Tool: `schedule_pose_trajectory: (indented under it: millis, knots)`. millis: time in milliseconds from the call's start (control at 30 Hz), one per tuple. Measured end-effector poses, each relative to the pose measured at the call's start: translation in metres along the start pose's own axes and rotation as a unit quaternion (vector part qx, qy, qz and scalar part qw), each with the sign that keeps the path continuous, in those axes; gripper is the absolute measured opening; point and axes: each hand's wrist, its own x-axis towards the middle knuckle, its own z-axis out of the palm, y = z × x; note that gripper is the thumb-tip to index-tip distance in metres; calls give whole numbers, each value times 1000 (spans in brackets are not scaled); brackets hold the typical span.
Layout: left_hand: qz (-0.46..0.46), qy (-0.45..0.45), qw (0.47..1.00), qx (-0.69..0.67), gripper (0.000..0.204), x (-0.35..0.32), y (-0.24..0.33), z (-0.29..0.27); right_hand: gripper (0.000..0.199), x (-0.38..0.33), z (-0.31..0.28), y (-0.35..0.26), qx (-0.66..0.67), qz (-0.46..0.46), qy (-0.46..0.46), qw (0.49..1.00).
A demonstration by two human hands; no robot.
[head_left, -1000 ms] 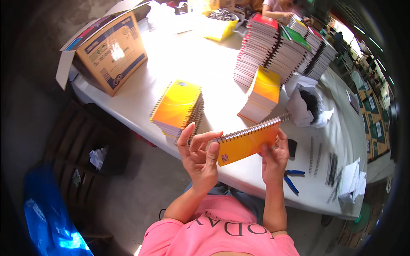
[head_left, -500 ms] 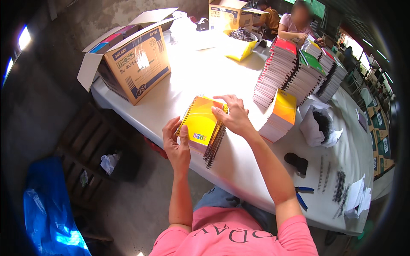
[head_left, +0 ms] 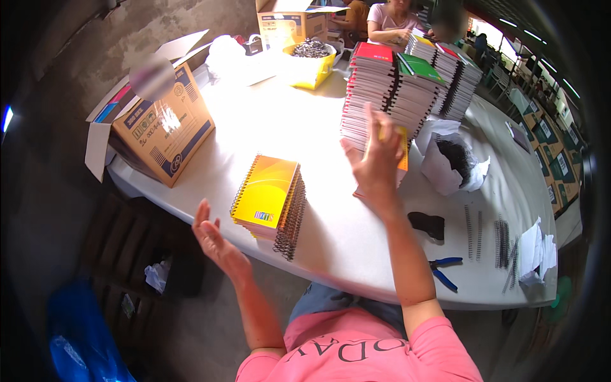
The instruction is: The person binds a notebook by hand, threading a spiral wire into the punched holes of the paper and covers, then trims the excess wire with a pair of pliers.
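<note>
A stack of spiral notebooks with a yellow-orange cover on top [head_left: 266, 191] lies near the front edge of the white table, dark coils showing along its sides. My left hand [head_left: 221, 245] is raised just left of it, fingers apart and holding nothing. Farther right, my right hand [head_left: 377, 167] is spread open in front of a yellow-topped stack of pages [head_left: 402, 156], hiding most of it. Whether the fingers touch that stack I cannot tell. Behind stand tall piles of notebooks with red [head_left: 374, 52] and green [head_left: 420, 69] covers.
Blue-handled pliers [head_left: 443, 275], a dark pad [head_left: 426, 226] and loose wire coils [head_left: 501, 242] lie at the right. A white bag [head_left: 442, 169] holds black coils. An open carton [head_left: 165, 130] stands left; a yellow container [head_left: 312, 75] is at the back. A person [head_left: 391, 22] sits beyond.
Both hands have let go of the yellow notebook stack. The left hand has drawn back to the left; the right has reached over to the yellow-topped stack. The view has shifted.
</note>
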Motion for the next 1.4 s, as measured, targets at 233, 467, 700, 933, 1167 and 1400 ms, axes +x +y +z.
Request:
schedule_pose_trajectory:
  millis: [233,467,700,933,1167,1400]
  knots:
    - [223,1,972,-74,36,-38,62,30,60,12,-38,134,197,318,-198,906]
    - [323,-256,911,-26,40,-76,81,61,27,9,-69,95,161,174,-62,970]
    - [330,-471,804,153,60,-155,69,113,32,-118,-113,87,24,-1,-202,979]
    - [326,-512,766,211,52,-182,-12,125,62,-125,-159,193,139,174,-178,958]
    - [314,-433,820,206,63,-195,-1,148,38,-154,-112,318,-112,209,-77,968]
    - [313,-418,814,253,54,-185,5,130,33,-149,-146,149,215,123,-226,942]
